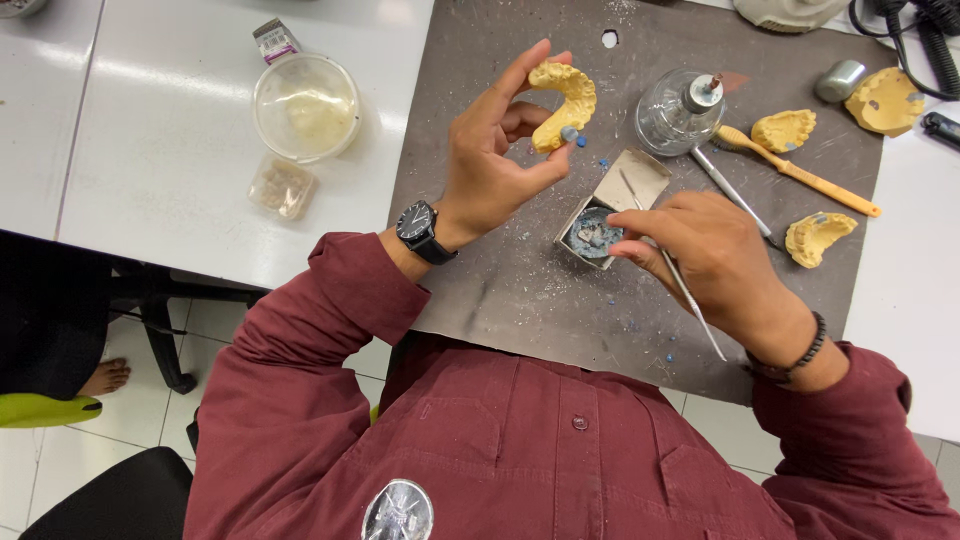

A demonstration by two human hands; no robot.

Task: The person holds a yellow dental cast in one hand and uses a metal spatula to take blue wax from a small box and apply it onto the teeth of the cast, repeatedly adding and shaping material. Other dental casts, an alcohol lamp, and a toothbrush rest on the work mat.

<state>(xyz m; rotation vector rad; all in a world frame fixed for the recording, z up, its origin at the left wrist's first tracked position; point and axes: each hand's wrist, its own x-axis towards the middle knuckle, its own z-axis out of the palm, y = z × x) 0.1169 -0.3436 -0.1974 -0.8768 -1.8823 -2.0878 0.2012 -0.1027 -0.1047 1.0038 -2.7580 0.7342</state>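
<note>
Sleeves of a maroon shirt (500, 450) are seen nearest the camera, w/ a black bead bracelet (800, 355) on the right wrist and a black watch (418, 228) on the left. Right hand (715, 260): grip clamped on a thin metal wax instrument (690, 295), its tip dipped into a small square tin (597, 232) of blue-grey wax, lid tilted open behind it. Left hand (490, 165): raised above the dark work mat (520, 280), grip closed on a yellow dental stone cast (565, 105), arch-shaped, pinched btwn thumb and fingers; blue wax is seen at its lower end. Further back on the mat: a glass alcohol lamp (680, 110), a yellow-handled tool (800, 172), three more yellow casts approx. right of the lamp. Left of the mat, on the white counter (150, 150), a clear round tub (306, 106) is set, a small clear packet just beside it.
</note>
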